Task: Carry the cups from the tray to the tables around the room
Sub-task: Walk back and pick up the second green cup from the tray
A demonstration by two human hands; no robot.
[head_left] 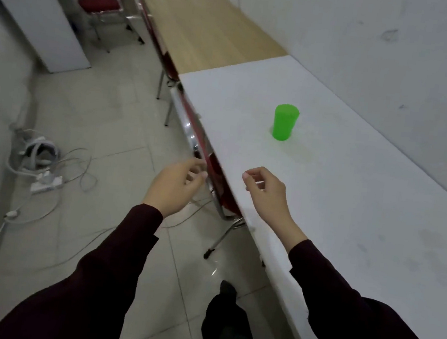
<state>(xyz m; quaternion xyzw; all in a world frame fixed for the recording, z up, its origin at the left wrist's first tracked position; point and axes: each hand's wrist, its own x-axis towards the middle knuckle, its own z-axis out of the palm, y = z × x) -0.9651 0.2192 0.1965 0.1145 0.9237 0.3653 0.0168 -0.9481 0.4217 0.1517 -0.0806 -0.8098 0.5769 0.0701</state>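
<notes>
A green plastic cup (pixel 285 123) stands upside down on the white table (pixel 351 211), apart from both hands. My right hand (pixel 265 192) hovers over the table's near edge, a short way in front of the cup, fingers loosely curled and holding nothing. My left hand (pixel 176 185) hangs over the floor beside the table, next to a chair back, fingers also loosely curled and empty. No tray is in view.
A red chair (pixel 210 173) is tucked under the white table; another red chair (pixel 154 30) sits at the wooden table (pixel 205 28) beyond. A third red chair (pixel 101 7) and a grey cabinet (pixel 44 23) stand at the back. Cables and a power strip (pixel 45 179) lie on the floor at left.
</notes>
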